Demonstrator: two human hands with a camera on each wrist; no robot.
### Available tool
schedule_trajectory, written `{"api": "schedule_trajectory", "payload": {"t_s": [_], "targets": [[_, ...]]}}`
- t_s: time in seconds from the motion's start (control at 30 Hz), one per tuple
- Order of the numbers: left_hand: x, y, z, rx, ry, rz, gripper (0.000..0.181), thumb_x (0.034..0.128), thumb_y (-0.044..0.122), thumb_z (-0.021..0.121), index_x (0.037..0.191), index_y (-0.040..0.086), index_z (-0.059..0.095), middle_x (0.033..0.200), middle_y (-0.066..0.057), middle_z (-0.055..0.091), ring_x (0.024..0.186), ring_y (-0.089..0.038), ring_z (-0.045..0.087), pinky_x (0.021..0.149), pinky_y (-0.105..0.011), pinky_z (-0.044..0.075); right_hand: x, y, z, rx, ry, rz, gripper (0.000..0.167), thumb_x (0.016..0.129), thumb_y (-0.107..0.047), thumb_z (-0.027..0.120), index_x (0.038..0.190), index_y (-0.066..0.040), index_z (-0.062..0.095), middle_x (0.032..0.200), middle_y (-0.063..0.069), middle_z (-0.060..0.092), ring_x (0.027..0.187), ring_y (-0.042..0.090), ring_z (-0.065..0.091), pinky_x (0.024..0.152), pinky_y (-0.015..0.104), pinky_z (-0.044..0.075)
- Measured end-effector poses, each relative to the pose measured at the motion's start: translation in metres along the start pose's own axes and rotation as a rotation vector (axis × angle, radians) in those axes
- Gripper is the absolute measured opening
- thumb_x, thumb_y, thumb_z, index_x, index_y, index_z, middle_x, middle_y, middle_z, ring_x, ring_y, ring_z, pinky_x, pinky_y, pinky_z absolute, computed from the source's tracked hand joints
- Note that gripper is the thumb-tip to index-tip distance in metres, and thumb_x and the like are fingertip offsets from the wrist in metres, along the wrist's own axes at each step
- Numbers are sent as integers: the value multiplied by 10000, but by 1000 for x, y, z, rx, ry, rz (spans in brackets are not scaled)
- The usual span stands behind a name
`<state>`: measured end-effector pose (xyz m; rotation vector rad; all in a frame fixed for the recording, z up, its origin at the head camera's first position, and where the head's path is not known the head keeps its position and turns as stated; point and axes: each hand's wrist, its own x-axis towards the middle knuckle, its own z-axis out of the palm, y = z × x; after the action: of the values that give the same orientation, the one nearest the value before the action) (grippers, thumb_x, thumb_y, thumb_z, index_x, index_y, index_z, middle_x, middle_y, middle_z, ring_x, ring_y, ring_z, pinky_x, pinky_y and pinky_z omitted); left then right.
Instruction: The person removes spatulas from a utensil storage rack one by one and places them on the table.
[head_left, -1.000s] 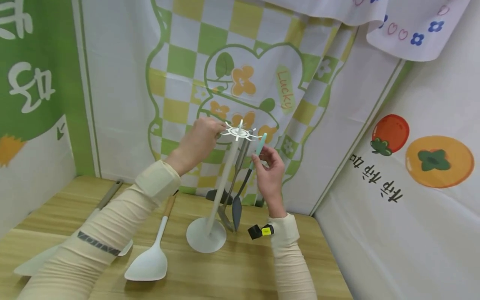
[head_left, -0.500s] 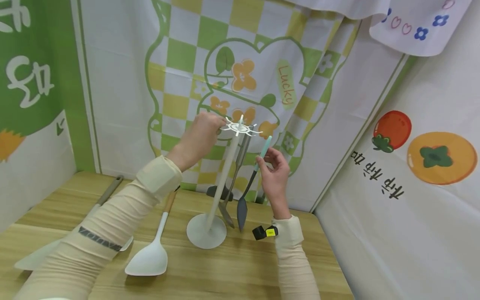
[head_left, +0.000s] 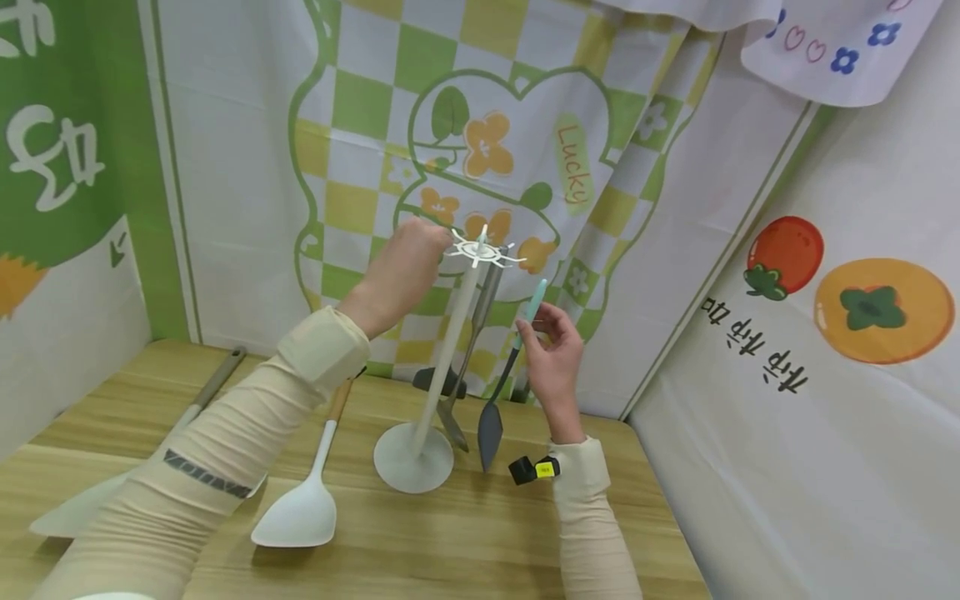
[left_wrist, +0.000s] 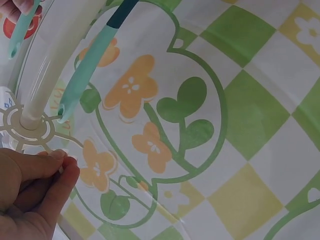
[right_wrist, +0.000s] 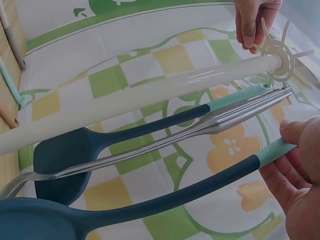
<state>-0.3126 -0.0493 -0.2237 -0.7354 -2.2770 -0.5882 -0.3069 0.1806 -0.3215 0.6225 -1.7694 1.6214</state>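
Observation:
My left hand (head_left: 405,271) pinches a hook arm at the top of the white utensil stand (head_left: 446,358); the left wrist view shows those fingertips on the hook ring (left_wrist: 30,131). To the stand's right, my right hand (head_left: 553,346) pinches the mint handle of a dark-blue cooking spoon (right_wrist: 185,195). Its head (head_left: 490,433) points down, and the handle's top is apart from the hooks. A dark-blue turner with a mint handle (right_wrist: 240,97) and a steel-handled utensil (right_wrist: 235,112) hang from the stand. The steel one's head is only partly shown in the right wrist view.
On the wooden table (head_left: 450,550), a white spatula with a wooden handle (head_left: 300,512) lies left of the stand's round base (head_left: 412,471). Another utensil with a grey handle (head_left: 221,375) lies farther left, partly behind my left sleeve. A checkered curtain (head_left: 360,108) hangs behind.
My right hand has moved right and slightly down with the cooking spoon, widening its gap from the stand. The left hand keeps its grip on the hook arm.

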Motion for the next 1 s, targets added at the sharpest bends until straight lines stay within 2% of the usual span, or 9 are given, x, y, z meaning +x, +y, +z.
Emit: {"api": "schedule_trajectory", "payload": {"t_s": [0.13,0.2,0.37,0.43,0.6,0.77,1.0], "targets": [[0,1,-1,10,2,-3,293,909,-241,479,907,-90,730,947,-242,744,904,-353,728,850,-385,636,-1,1,-3,-16,7,-1,299,919,95,681,1189,187,591,1059,214,630,870,104,638,716,147,594],[1,2,-2,24,1,-4,288,911,-239,475,914,-96,726,939,-246,741,897,-355,725,843,-384,637,-1,2,-4,-20,8,-4,302,920,88,685,1188,191,592,1056,228,632,868,109,637,720,147,595],[2,3,-1,60,1,-12,258,912,-230,492,932,-102,716,924,-247,734,882,-356,719,826,-383,639,-1,5,-9,-27,15,5,305,917,79,695,1185,186,596,1099,394,589,865,135,631,724,146,594],[2,3,0,65,2,-11,254,909,-232,494,929,-104,713,918,-247,733,876,-356,719,825,-386,638,-1,7,-10,-35,24,21,301,913,72,703,1181,169,605,1094,376,599,863,144,631,724,153,596],[1,4,1,89,-5,-9,229,919,-219,507,926,-108,707,895,-246,728,852,-348,716,807,-373,640,1,30,-17,-54,45,44,332,909,38,727,1204,138,612,1085,282,634,866,147,630,740,167,607],[0,4,1,104,-7,-3,233,910,-230,502,926,-116,704,885,-247,723,844,-347,713,816,-382,639,0,43,-21,-60,61,45,357,905,-24,758,1206,112,622,1094,301,636,860,141,631,741,164,610],[0,4,3,95,-10,-14,240,904,-238,492,929,-120,699,894,-254,721,849,-352,711,824,-387,637,-3,53,-25,-81,76,46,338,895,-10,764,1181,111,629,1067,329,626,829,133,628,696,160,601]]}}
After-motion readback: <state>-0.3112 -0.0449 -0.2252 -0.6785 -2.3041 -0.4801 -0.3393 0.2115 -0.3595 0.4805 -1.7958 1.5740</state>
